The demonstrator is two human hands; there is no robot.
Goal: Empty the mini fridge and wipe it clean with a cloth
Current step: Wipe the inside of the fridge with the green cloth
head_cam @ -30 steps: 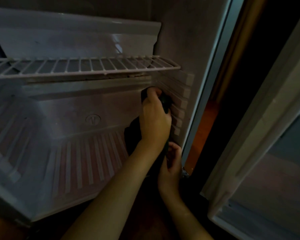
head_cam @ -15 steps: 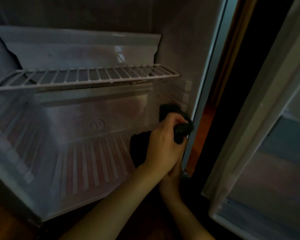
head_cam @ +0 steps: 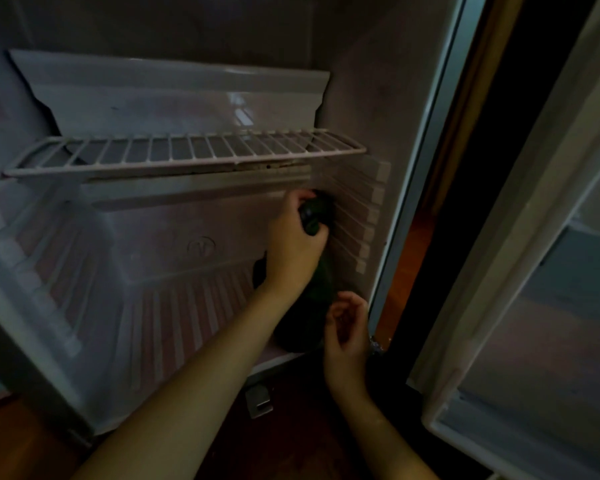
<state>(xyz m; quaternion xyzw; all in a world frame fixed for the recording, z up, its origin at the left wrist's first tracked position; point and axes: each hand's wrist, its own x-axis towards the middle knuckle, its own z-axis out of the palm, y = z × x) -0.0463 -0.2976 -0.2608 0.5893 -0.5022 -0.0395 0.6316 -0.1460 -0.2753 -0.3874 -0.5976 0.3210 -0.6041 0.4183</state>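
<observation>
The mini fridge [head_cam: 357, 74] stands open with nothing stored inside. My left hand [head_cam: 293, 244] reaches in and is shut on a dark cloth [head_cam: 316, 213], pressing it against the ribbed right inner wall [head_cam: 357, 216] just below the wire shelf [head_cam: 187, 154]. The rest of the cloth hangs down behind my wrist to the fridge floor [head_cam: 174, 306]. My right hand [head_cam: 347, 327] hovers at the bottom front right corner, beside the cloth's lower end, fingers loosely curled and holding nothing.
The fridge door [head_cam: 534, 271] is swung open to the right, its inner shelves bare. A plastic cover [head_cam: 174, 95] sits at the back above the wire shelf. Dark wooden floor [head_cam: 291, 438] lies in front, with a small metal foot [head_cam: 258, 400] under the fridge's edge.
My left hand moved the cloth down and outward along the right wall, then back up and deeper to just under the shelf. My right hand stayed at the bottom front corner.
</observation>
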